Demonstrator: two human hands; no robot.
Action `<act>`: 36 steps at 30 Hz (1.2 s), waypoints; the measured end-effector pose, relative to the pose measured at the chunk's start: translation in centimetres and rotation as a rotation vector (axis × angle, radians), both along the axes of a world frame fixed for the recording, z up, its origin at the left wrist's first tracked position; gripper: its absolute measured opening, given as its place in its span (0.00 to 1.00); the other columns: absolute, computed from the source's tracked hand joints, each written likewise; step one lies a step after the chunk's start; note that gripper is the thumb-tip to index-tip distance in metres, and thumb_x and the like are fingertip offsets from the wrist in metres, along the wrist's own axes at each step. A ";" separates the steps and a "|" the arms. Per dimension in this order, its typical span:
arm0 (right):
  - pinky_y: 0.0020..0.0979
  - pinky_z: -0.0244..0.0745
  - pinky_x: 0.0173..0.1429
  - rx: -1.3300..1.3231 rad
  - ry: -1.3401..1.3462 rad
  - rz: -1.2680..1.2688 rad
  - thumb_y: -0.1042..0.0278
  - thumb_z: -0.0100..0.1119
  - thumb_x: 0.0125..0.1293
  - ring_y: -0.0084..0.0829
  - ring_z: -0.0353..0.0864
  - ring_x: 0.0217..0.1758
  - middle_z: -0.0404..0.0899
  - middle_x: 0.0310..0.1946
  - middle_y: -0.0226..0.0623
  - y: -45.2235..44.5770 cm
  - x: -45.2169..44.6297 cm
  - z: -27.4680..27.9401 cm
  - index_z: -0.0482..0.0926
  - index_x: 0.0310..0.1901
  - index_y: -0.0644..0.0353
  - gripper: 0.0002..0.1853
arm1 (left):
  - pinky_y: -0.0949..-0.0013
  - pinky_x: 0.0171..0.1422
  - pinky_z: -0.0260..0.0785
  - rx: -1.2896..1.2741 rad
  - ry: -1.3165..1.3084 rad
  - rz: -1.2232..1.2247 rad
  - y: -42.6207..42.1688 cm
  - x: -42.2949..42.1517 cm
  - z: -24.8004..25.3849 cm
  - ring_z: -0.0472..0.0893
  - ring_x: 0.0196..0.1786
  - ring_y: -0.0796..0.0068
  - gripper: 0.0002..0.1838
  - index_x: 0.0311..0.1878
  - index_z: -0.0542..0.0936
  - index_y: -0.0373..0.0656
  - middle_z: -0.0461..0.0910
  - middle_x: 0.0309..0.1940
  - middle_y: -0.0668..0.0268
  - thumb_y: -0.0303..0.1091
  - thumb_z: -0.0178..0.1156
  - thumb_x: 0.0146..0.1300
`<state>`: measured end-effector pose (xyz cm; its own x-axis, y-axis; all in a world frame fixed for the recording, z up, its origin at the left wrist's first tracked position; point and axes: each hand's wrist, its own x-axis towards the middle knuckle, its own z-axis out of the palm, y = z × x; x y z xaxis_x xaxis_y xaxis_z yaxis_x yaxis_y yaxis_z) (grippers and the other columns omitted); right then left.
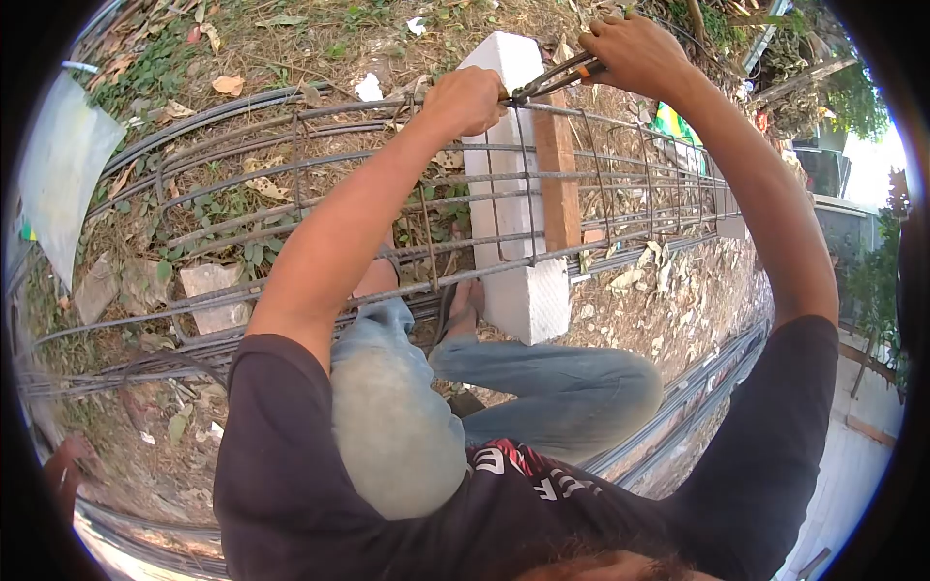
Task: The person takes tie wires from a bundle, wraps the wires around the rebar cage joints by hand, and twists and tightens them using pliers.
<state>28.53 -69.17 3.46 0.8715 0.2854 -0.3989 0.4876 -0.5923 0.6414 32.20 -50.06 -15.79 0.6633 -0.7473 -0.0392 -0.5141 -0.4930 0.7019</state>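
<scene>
My right hand [635, 53] is closed round the orange-gripped handles of pincers [557, 77]. Their jaws meet the far top bar of a long cage of steel rebar [378, 153], where an upright stirrup crosses it. Just left of the jaws, my left hand [470, 100] is wrapped on that same bar; whether its fingertips also pinch a wire is hidden. Under the cage stands a white block [523, 300], with a brown wooden piece [555, 184] alongside it.
My bent legs in jeans [392, 416] are close to the cage's near side. Bundles of loose steel bars [722, 378] lie on the leafy ground. A flat stone [213, 295] sits under the cage at left. A white sheet [66, 165] is at far left, and another person's hand [68, 465] shows at lower left.
</scene>
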 end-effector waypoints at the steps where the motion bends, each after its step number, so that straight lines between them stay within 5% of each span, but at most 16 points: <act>1: 0.41 0.78 0.57 0.038 -0.009 0.043 0.50 0.67 0.64 0.37 0.85 0.52 0.84 0.42 0.34 -0.4 0.8 -0.4 0.83 0.47 0.54 0.18 | 0.48 0.54 0.81 0.002 -0.021 0.001 0.2 0.2 0.2 0.88 0.48 0.46 0.14 0.46 0.90 0.43 0.89 0.43 0.49 0.41 0.71 0.62; 3: 0.42 0.75 0.55 0.122 -0.027 0.132 0.56 0.67 0.58 0.35 0.82 0.50 0.83 0.38 0.30 -1.4 2.4 -1.6 0.86 0.35 0.48 0.08 | 0.48 0.54 0.81 -0.045 -0.078 -0.014 0.2 0.5 -0.5 0.88 0.47 0.45 0.14 0.45 0.89 0.40 0.89 0.42 0.48 0.40 0.70 0.62; 7: 0.41 0.74 0.56 0.092 -0.088 0.329 0.53 0.70 0.55 0.35 0.82 0.48 0.82 0.37 0.31 -2.1 4.3 -3.0 0.85 0.36 0.49 0.12 | 0.48 0.54 0.81 -0.001 -0.008 -0.015 0.4 0.2 0.6 0.88 0.48 0.44 0.14 0.43 0.89 0.37 0.88 0.43 0.48 0.38 0.69 0.61; 14: 0.44 0.75 0.54 0.165 0.001 0.263 0.51 0.74 0.50 0.38 0.84 0.44 0.84 0.33 0.31 -1.8 6.6 -3.8 0.88 0.31 0.50 0.13 | 0.48 0.56 0.80 -0.015 -0.011 -0.053 -0.3 0.8 -0.4 0.87 0.49 0.46 0.15 0.45 0.90 0.39 0.88 0.43 0.47 0.40 0.70 0.60; 19: 0.45 0.81 0.45 -0.082 0.114 -0.073 0.50 0.77 0.50 0.41 0.89 0.35 0.89 0.29 0.35 1.7 8.0 -3.0 0.91 0.32 0.54 0.16 | 0.53 0.61 0.78 0.012 0.140 -0.162 -0.1 2.3 0.1 0.87 0.55 0.49 0.24 0.54 0.88 0.38 0.87 0.49 0.44 0.43 0.72 0.59; 22: 0.43 0.83 0.40 -0.132 0.273 -0.410 0.47 0.78 0.51 0.39 0.90 0.35 0.90 0.31 0.35 3.8 6.3 -0.3 0.92 0.36 0.51 0.18 | 0.54 0.72 0.73 -0.159 0.207 -0.273 -0.6 3.8 -0.6 0.82 0.67 0.51 0.36 0.67 0.80 0.39 0.85 0.58 0.46 0.46 0.75 0.57; 23: 0.42 0.84 0.39 -0.157 0.358 -0.546 0.46 0.79 0.52 0.38 0.90 0.35 0.90 0.32 0.35 5.1 5.6 0.9 0.92 0.38 0.50 0.19 | 0.54 0.80 0.65 -0.243 0.368 -0.309 -0.2 3.6 1.2 0.74 0.75 0.51 0.48 0.74 0.70 0.35 0.79 0.65 0.42 0.49 0.77 0.55; 25: 0.41 0.84 0.37 0.034 0.461 -0.672 0.45 0.79 0.52 0.35 0.90 0.33 0.90 0.30 0.34 3.7 5.5 0.9 0.92 0.45 0.47 0.22 | 0.52 0.75 0.71 -0.439 0.228 -0.255 -2.5 2.7 2.4 0.79 0.70 0.50 0.47 0.72 0.70 0.33 0.82 0.61 0.42 0.48 0.78 0.54; 27: 0.40 0.84 0.37 0.222 0.605 -0.689 0.46 0.78 0.54 0.34 0.90 0.33 0.90 0.31 0.35 3.6 5.8 2.1 0.91 0.49 0.47 0.23 | 0.58 0.65 0.76 -0.378 0.148 -0.077 -5.6 0.4 4.2 0.84 0.59 0.54 0.44 0.65 0.74 0.30 0.85 0.54 0.45 0.47 0.79 0.49; 30: 0.42 0.83 0.34 0.026 0.499 -0.760 0.48 0.76 0.54 0.38 0.89 0.30 0.89 0.32 0.38 6.0 5.1 2.0 0.90 0.50 0.46 0.23 | 0.62 0.54 0.80 -0.552 0.024 0.074 -9.1 -0.5 2.3 0.88 0.47 0.59 0.35 0.54 0.79 0.30 0.87 0.44 0.50 0.44 0.79 0.48; 36: 0.47 0.79 0.57 -0.007 0.099 0.123 0.52 0.72 0.57 0.35 0.86 0.54 0.88 0.45 0.36 2.0 2.5 2.7 0.87 0.47 0.49 0.18 | 0.66 0.41 0.79 -0.494 0.460 -0.183 -7.0 3.2 3.2 0.86 0.34 0.67 0.19 0.38 0.83 0.36 0.85 0.28 0.61 0.40 0.76 0.49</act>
<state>31.05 -67.21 6.20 0.7863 0.3846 -0.4836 0.6174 -0.5197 0.5905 35.43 -57.08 -12.55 0.5229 -0.8479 0.0874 -0.1555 0.0059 0.9878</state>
